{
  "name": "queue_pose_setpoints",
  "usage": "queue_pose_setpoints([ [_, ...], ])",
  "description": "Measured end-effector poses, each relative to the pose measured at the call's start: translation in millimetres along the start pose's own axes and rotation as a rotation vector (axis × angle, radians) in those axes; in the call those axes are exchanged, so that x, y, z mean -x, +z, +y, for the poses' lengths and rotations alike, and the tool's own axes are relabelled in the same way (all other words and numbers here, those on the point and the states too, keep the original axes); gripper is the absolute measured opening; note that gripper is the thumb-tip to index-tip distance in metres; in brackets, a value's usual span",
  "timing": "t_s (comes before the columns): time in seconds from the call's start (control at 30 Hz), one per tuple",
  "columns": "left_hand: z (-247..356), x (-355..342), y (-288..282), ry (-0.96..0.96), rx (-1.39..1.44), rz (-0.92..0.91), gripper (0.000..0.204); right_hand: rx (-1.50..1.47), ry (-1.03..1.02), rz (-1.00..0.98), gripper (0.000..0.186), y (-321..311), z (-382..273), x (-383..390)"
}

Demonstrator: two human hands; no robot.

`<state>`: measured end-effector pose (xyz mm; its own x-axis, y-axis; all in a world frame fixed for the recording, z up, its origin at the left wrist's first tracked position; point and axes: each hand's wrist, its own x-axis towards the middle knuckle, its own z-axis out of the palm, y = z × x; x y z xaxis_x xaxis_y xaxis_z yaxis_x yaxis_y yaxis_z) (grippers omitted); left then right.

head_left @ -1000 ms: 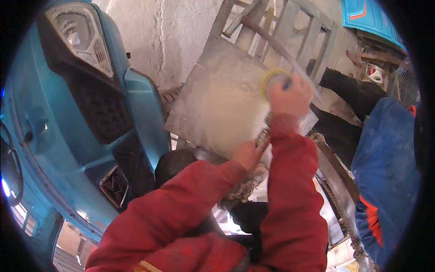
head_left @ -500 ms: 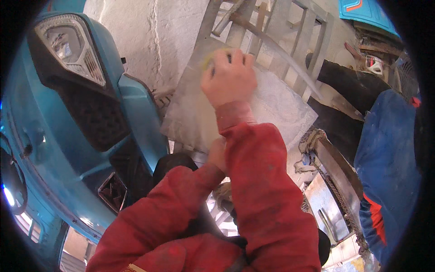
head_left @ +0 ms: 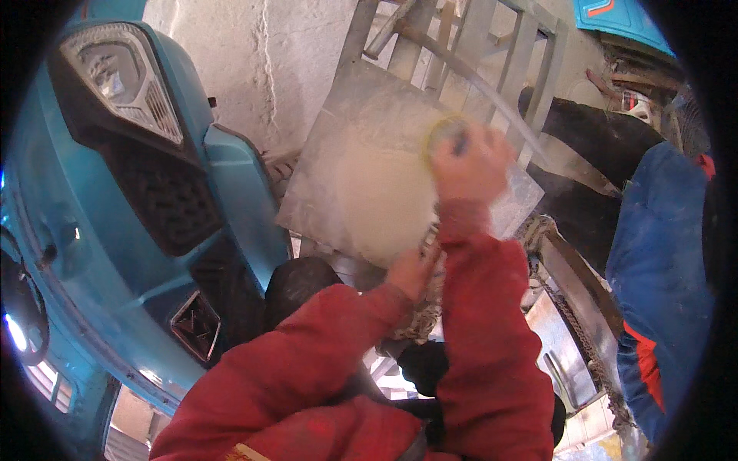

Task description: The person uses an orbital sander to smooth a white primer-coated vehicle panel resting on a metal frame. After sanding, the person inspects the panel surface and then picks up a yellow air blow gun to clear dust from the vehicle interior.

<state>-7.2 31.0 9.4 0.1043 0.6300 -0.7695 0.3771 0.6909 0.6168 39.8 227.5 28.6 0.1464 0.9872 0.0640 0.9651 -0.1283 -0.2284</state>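
Observation:
A flat grey panel (head_left: 315,165) lies tilted in front of me, with a broad pale, dusty patch (head_left: 384,196) over its middle. Toward the panel's right side, my right hand (head_left: 475,163) is closed on a round yellow-rimmed sanding pad (head_left: 440,140) pressed to the surface. Motion blurs the fingers a little. My left hand (head_left: 411,273) grips the panel's near edge below the patch. My right sleeve covers part of that edge, and some left fingers are hidden.
A blue vehicle front with a headlight (head_left: 115,73) stands close on the left. Behind the panel is a grey slatted metal frame (head_left: 511,69) with a bent tube (head_left: 469,73). Blue cloth (head_left: 661,230) hangs at the right, near a chain (head_left: 573,334).
My right hand has swept right across the panel with the pad, uncovering the pale patch. My left hand appears slightly farther right, along the near edge.

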Motion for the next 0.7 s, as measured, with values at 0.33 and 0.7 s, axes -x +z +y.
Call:
queue_pose_setpoints([
  [0.33, -13, 3, -17, 0.244, -0.039, 0.045, 0.04, -0.012, -0.114, -0.002, 0.021, -1, -26, 4],
  [0.7, 2, 13, -2, 0.004, -0.012, -0.056, 0.068, -0.016, -0.059, 0.01, 0.025, -5, 0, 17],
])
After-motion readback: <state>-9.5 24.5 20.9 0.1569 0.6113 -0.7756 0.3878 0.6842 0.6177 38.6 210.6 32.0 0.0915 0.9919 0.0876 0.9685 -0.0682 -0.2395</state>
